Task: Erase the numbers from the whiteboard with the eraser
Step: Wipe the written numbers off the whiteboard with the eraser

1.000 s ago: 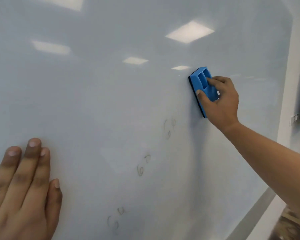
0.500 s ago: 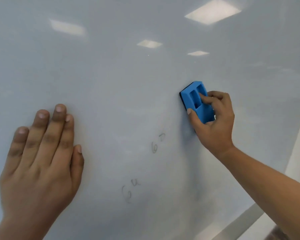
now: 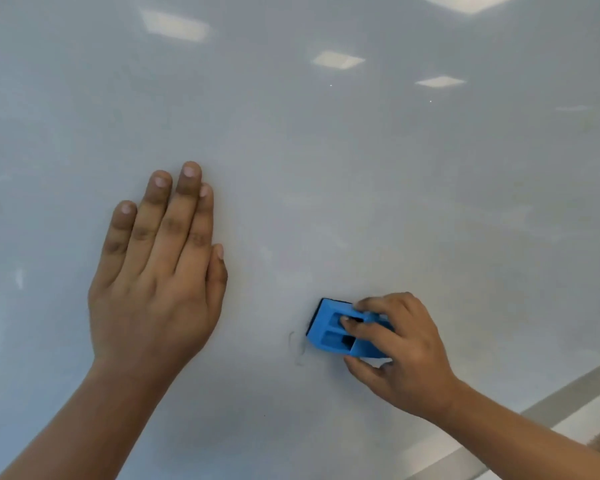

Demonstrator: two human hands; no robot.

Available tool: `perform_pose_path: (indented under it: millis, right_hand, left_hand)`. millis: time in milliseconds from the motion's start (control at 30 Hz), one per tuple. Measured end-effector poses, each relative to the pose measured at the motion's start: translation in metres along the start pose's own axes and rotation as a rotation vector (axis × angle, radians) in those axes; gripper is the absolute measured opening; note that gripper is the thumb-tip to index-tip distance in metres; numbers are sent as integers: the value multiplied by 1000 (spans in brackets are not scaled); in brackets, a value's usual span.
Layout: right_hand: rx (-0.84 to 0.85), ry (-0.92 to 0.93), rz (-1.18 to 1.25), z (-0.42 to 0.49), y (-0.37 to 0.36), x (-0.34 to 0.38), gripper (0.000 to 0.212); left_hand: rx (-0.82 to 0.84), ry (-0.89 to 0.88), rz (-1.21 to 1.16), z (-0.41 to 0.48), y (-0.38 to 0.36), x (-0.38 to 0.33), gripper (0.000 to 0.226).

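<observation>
The whiteboard [image 3: 361, 185] fills nearly the whole view. My right hand [image 3: 399, 351] grips a blue eraser [image 3: 329, 332] and presses it flat against the board, low and right of centre. Just left of the eraser one faint grey number mark [image 3: 297, 348] shows on the board. My left hand [image 3: 156, 268] lies flat on the board to the left, fingers together and pointing up, holding nothing.
The board's grey lower frame [image 3: 548, 407] runs diagonally across the bottom right corner. Ceiling lights [image 3: 338, 59] reflect in the glossy upper part of the board.
My right hand has swept the eraser down and left across the board. The upper faint numbers are gone; only one mark beside the eraser shows. The view has dropped lower.
</observation>
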State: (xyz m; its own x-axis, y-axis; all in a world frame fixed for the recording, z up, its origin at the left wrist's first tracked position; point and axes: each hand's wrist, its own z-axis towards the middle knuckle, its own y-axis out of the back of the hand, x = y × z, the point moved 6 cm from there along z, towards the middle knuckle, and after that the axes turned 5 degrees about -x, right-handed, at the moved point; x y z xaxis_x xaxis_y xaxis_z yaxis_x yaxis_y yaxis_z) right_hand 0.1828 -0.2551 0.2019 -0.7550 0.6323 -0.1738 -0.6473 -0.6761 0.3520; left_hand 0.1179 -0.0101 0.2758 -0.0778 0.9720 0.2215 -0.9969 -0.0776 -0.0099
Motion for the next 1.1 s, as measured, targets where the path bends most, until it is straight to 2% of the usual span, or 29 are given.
perform_pose_path:
  millis: [133, 200, 267, 367, 433, 500, 533, 600, 700, 767, 867, 933, 1000, 1033, 1067, 1100]
  right_hand:
    - [-252, -281, 17, 23, 13, -11, 37]
    - [-313, -291, 61, 27, 5, 2, 38]
    - [-223, -121, 96, 13, -14, 26, 36]
    - [64, 216, 80, -46, -46, 53, 24]
    - [188, 308, 59, -70, -52, 56, 16]
    - [200, 339, 40, -55, -43, 52, 18]
    - [154, 319, 27, -32, -34, 49, 21]
    - [-42, 235, -18, 33, -10, 40, 30]
    - [-315, 5, 4, 136, 27, 25, 38]
    - [-354, -43, 49, 174, 30, 30, 39]
    - [-233, 200, 57, 143, 6, 62, 32]
    - [-8, 411, 38, 85, -19, 83, 20]
    - [255, 517, -136, 44, -34, 83, 30]
    - [290, 542, -165, 36, -34, 74, 33]
    - [248, 521, -100, 40, -21, 58, 26]
    - [124, 497, -52, 50, -5, 36, 20]
  left_hand:
    - [0, 1, 26, 2, 0, 1, 56]
    - [5, 3, 28, 2, 0, 1, 55]
    - [15, 7, 39, 2, 0, 1, 55]
    - [24, 19, 23, 2, 1, 0, 54]
    - [34, 18, 18, 3, 2, 0, 54]
    - [40, 13, 19, 3, 2, 1, 54]
    - [43, 9, 18, 2, 2, 1, 54]
    - [44, 4, 14, 0, 2, 1, 55]
    - [28, 4, -13, 1, 3, 2, 54]
    - [-1, 33, -87, 4, 6, 6, 52]
    - [-27, 73, -197, 9, 15, 9, 52]
    - [-25, 29, -167, 10, 18, 13, 51]
    - [-43, -17, -85, 10, 22, 28, 49]
    - [-35, -46, -50, 10, 22, 36, 49]
    - [-27, -72, -26, 9, 21, 41, 48]
    - [-23, -91, -15, 7, 20, 44, 48]
